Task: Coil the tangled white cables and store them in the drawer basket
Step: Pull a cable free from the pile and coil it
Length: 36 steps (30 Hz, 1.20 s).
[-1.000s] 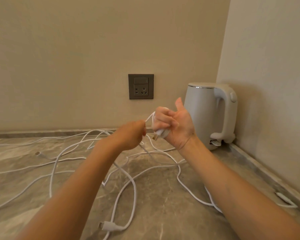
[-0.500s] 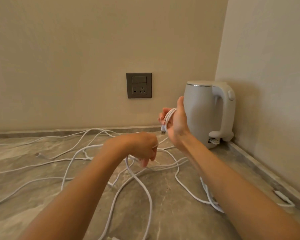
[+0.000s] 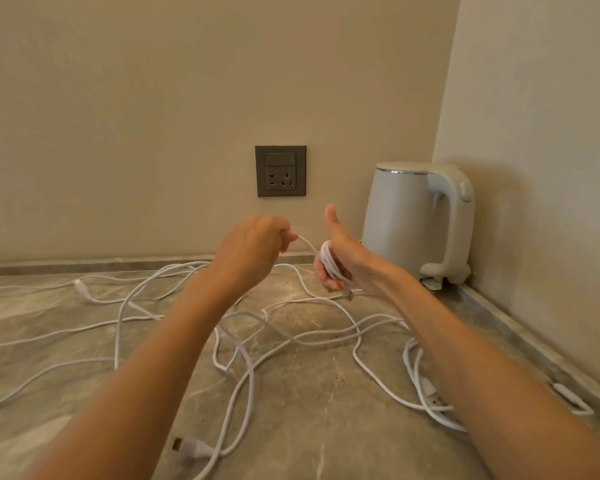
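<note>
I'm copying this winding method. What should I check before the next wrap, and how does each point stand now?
1. The coil sits round the right hand fingers: ok.
2. The left hand pinches the feeding strand: ok.
3. That strand runs straight between the hands: ok.
4. The loose cables on the counter are untangled: not ok, loops cross.
5. The drawer basket is ready: cannot tell, not in view.
</note>
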{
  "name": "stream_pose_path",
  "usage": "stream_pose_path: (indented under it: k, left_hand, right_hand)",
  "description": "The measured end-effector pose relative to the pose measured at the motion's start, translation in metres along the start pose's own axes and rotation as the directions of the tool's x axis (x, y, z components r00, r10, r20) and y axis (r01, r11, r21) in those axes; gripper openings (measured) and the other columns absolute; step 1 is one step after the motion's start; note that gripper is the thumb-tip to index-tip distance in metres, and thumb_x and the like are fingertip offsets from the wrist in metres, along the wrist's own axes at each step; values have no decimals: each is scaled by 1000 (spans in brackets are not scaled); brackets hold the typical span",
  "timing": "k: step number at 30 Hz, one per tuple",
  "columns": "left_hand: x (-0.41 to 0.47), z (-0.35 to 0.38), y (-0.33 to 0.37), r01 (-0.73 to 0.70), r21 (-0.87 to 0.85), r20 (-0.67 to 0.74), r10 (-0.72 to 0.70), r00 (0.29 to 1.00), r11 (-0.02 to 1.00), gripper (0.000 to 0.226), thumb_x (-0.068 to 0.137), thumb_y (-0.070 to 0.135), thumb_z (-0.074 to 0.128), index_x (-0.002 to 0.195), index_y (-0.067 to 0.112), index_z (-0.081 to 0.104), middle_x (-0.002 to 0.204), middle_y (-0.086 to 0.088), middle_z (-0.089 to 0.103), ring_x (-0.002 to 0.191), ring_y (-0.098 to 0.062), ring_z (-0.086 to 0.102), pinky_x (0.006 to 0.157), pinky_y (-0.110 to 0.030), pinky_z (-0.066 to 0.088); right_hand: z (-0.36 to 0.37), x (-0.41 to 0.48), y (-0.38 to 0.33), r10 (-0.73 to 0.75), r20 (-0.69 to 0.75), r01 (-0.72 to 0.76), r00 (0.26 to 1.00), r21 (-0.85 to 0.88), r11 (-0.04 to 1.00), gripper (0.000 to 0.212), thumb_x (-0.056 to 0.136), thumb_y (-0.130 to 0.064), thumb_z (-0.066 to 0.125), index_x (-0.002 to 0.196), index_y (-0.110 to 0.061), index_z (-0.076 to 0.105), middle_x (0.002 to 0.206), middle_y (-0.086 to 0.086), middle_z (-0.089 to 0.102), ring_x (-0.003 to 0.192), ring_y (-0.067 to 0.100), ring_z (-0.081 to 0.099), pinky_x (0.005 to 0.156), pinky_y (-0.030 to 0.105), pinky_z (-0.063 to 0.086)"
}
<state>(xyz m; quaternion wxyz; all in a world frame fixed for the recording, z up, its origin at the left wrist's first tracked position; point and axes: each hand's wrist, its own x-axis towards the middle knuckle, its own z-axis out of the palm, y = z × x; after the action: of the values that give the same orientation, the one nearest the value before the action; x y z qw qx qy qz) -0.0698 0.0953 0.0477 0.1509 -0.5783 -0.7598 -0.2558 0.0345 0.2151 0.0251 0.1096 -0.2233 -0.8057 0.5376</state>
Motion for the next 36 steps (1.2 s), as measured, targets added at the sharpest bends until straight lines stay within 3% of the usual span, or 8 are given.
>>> stream_pose_path:
  k: [6,14,17,20,24,27,30,36]
  left_hand:
    - [1,5,-6,16,-139,-93,-29,995,990,30,96,24,45,70,12,54,54,6,40,65,-22,41,61,-29,25]
    - [0,21,-5,92,-135,149,-71,986,987,21,89,0,40,87,10,59,95,-11,63,90,-30,56,72,-31,39]
    - [-5,25,3,103,-135,329,-54,943,985,32,90,0,38,64,18,45,99,-19,62,94,-33,56,78,-34,41]
    - [-8,31,12,115,-127,444,-47,895,985,28,94,6,37,69,14,47,104,-20,60,98,-34,55,80,-34,41]
    - [-7,33,15,174,-135,575,-66,816,975,24,97,8,36,78,12,50,93,-11,60,65,-16,48,53,-21,37]
    - [-9,31,18,190,-143,652,-52,757,971,31,97,5,35,68,13,45,63,-3,48,49,-14,41,45,-21,35]
    - [-9,26,22,123,-107,692,-15,722,987,29,98,10,36,72,12,49,62,-4,47,51,-18,44,50,-26,39]
    - [-5,13,21,-25,-110,537,81,840,994,30,98,25,42,77,13,60,64,5,48,58,-6,42,57,-20,34]
  right_hand:
    - [5,-5,-3,-89,377,-72,922,391,917,91,76,-80,-8,43,-10,40,34,1,32,30,10,28,47,22,41]
    - [9,3,-7,-523,475,-297,708,872,390,87,76,-80,18,57,-2,53,41,12,51,38,17,31,55,28,44]
    - [6,3,-7,-515,299,-235,803,954,188,80,76,-76,29,58,-2,53,42,13,47,37,23,42,61,28,47]
    - [7,-2,-12,-345,98,-75,933,994,79,79,84,-77,27,55,-6,48,41,6,39,34,16,37,58,22,48]
    - [4,-4,-12,-206,-78,85,975,996,28,73,89,-69,28,59,-6,48,44,4,38,35,13,35,54,22,49]
    - [2,-3,-12,-125,-174,188,977,975,117,64,91,-66,30,65,-8,45,46,4,39,36,12,35,54,23,48]
    - [0,2,-5,-45,-335,326,941,865,382,61,92,-62,32,67,-8,45,47,4,40,40,12,37,60,23,38]
    - [4,8,4,-30,-454,205,890,341,918,75,92,-65,6,60,-9,45,38,0,42,40,12,36,48,24,31]
